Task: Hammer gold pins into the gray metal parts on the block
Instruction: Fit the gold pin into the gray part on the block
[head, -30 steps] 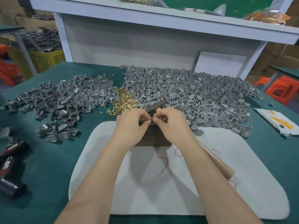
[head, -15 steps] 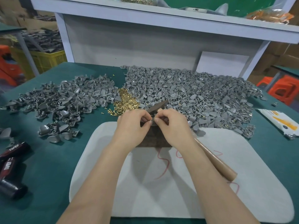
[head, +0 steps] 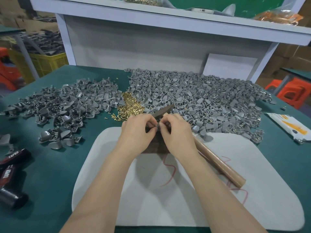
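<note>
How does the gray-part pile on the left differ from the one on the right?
The right pile is far bigger and packed tight; the left pile is smaller and loose, with green table showing between parts. Gold glints dot the right pile's near edge; the left pile shows hardly any. Both hold similar gray parts and flank the gold pins.

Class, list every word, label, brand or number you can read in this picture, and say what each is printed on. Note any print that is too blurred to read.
"TAPER": on the upper black tube at the far left.
"TAPER": on the lower black tube beside it.
White packet at the right: orange and dark print, too small to read.
White mat: red scribbled lines, not legible as letters or numbers.
</note>
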`<action>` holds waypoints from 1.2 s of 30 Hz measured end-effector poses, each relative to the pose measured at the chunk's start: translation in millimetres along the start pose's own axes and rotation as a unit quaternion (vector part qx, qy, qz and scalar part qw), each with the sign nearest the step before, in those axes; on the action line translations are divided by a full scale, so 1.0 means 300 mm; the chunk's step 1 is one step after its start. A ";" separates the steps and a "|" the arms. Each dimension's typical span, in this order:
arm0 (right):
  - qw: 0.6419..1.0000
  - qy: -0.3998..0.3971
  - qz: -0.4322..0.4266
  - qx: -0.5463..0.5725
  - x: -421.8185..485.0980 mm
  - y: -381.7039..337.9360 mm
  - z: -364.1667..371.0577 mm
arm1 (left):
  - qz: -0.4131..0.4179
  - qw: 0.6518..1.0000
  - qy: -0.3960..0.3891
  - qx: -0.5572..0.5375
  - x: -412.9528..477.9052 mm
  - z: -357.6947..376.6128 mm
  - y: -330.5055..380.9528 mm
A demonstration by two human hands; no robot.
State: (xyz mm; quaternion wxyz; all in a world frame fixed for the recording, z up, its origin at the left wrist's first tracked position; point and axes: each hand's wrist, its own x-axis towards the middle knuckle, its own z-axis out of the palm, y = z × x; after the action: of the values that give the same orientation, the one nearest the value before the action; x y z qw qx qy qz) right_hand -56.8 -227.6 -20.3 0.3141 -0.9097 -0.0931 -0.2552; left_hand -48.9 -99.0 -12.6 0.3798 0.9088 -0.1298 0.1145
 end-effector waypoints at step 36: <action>0.959 -0.107 -0.058 -0.255 0.070 -0.081 -0.031 | -0.004 0.997 0.009 0.072 0.010 0.000 -0.004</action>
State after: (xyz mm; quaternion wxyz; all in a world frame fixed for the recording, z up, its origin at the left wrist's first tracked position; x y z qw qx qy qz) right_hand -50.5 -214.0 9.7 0.0442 -0.9747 -0.1105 -0.1892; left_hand -45.7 -98.8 -12.5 0.3149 0.9332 -0.1142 0.1298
